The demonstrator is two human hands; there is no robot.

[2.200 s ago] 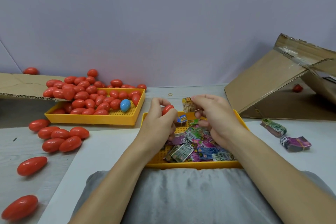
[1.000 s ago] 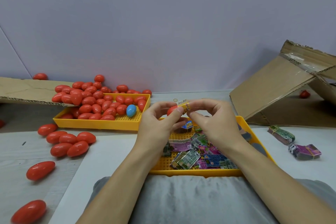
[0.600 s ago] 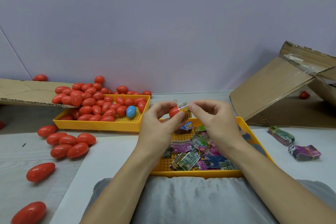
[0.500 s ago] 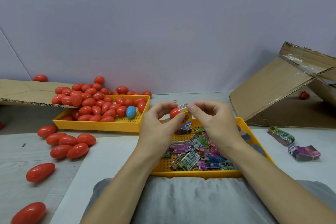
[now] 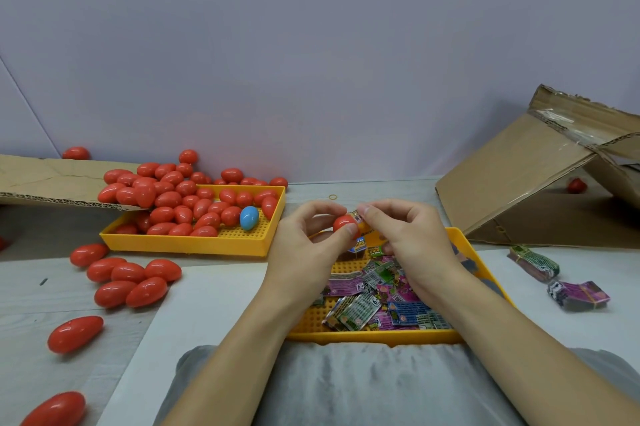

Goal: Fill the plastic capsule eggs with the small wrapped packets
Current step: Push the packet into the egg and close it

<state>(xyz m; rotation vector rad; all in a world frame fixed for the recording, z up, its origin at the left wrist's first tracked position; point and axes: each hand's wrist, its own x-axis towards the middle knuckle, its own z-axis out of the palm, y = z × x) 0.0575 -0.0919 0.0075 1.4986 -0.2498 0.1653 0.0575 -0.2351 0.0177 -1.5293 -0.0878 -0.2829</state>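
While our left hand [image 5: 308, 245] pinches a red plastic capsule egg half [image 5: 344, 223] above the near yellow perforated tray [image 5: 465, 245] of loose wrapped packets [image 5: 377, 301], our right hand [image 5: 405, 242] pinches a small yellow wrapped packet [image 5: 360, 222] touching the egg's right side. Far left, another yellow tray [image 5: 194, 244] holds many red eggs [image 5: 180, 204].
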